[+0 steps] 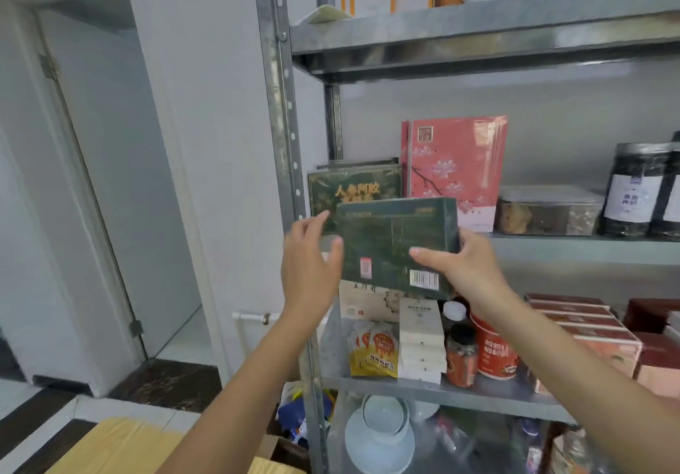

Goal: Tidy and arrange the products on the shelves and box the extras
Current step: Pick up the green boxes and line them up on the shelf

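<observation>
Our right grip [465, 265] is clamped on a dark green box [395, 249]. The thumb lies on the side we see, and the fingers are curled round the box's right edge. The box is up in the air, tipped a little. Its barcode is just under that thumb.

Our left grip [312, 263] is apart, with loose, spread fingers. It is right at the box's left edge, but we cannot tell if it touches.

Behind the held box, past both grips, a second green box [353, 186] with gold letters stands on the middle shelf [570, 249] of a metal rack. Just beside it, above our right grip, stands a pink box [454, 168] with flowers on it. Farther out to the right of that grip sit a clear tub [548, 212] and two dark jars [636, 190].

Below the grips is the lower shelf [478, 394]. On it are yellow packets [375, 354], a stack of white boxes [421, 341], a red tub [493, 352] and a row of red boxes [581, 322].
</observation>
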`<state>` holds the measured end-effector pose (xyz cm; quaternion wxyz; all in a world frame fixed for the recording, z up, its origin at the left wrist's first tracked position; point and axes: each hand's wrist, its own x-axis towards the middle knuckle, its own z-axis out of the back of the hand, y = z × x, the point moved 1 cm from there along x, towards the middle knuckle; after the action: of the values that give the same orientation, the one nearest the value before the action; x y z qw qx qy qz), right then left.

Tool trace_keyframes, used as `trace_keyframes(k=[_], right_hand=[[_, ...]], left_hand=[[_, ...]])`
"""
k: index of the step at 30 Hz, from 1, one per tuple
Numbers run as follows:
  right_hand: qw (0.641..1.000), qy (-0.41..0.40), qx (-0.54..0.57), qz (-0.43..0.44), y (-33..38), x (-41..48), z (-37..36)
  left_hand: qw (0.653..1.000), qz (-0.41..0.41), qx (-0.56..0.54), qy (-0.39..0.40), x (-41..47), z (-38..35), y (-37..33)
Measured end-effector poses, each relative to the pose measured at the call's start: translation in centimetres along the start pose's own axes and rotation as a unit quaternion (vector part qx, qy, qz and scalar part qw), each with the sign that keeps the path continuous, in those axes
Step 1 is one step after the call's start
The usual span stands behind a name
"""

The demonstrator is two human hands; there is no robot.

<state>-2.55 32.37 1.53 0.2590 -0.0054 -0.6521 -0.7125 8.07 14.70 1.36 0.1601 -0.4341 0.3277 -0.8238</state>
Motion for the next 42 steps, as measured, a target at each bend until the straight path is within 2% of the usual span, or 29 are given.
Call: trace_keyframes(k=[2, 4, 7, 9, 11, 13, 14, 17, 21, 27, 32, 36, 39, 42], right_hand=[[0.992, -0.047, -0.086, 0.076, 0.8, -0.8, -1.0], [0.982, -0.049, -0.131, 0.129, 1.7, -1.7, -2.1], [0.966, 0.017, -0.171, 0.191, 2.1, -3.3, -3.2], [0.946, 0.047, -0.209, 0.243, 2.1, -4.0, -3.7], [0.942, 0.083, -0.207, 0.251, 2.0, -3.7, -3.6], [0.951, 0.124, -0.18, 0.221, 1.4, -2.2, -2.9], [0.948, 0.121, -0.194, 0.223, 1.0, -1.2, -2.5], [0.901, 0.063, -0.319, 0.287, 0.8, 2.4, -2.0], [0.837, 0.093, -0.403, 0.357, 3.0, 7.1, -2.4], [0.836, 0.087, -0.395, 0.371, 6.2, 10.5, -3.2], [0.814, 0.17, -0.433, 0.348, 7.8, 12.3, -4.0], [0.798, 0.136, -0.479, 0.34, 8.9, 13.7, -4.3], [0.806, 0.113, -0.48, 0.329, 9.6, 14.8, -4.4], [0.8, 0.119, -0.495, 0.318, 9.8, 15.8, -5.2]], left_hand=[[0.989, -0.015, -0.12, 0.089, -1.0, -0.1, -2.1], [0.952, 0.013, -0.237, 0.192, -1.8, -1.1, -3.8], [0.942, 0.01, -0.301, 0.147, -2.0, -1.2, -4.7], [0.945, 0.03, -0.305, 0.113, -1.5, -0.7, -4.3], [0.951, 0.039, -0.293, 0.095, -0.8, -0.1, -3.1], [0.959, 0.036, -0.265, 0.093, -0.3, 0.5, -1.9], [0.96, 0.037, -0.258, 0.103, 0.0, 0.8, -1.3], [0.957, 0.025, -0.238, 0.164, 1.3, 2.0, -0.3], [0.956, -0.01, -0.216, 0.2, 3.8, 3.3, -0.1], [0.953, -0.017, -0.197, 0.231, 6.7, 3.8, 1.5], [0.95, 0.002, -0.219, 0.224, 8.3, 3.4, 3.0], [0.959, -0.034, -0.218, 0.177, 10.1, 3.2, 3.7], [0.987, -0.108, -0.082, 0.085, 12.1, 2.9, 3.8], [0.973, -0.202, 0.1, 0.044, 13.7, 1.9, 4.2]])
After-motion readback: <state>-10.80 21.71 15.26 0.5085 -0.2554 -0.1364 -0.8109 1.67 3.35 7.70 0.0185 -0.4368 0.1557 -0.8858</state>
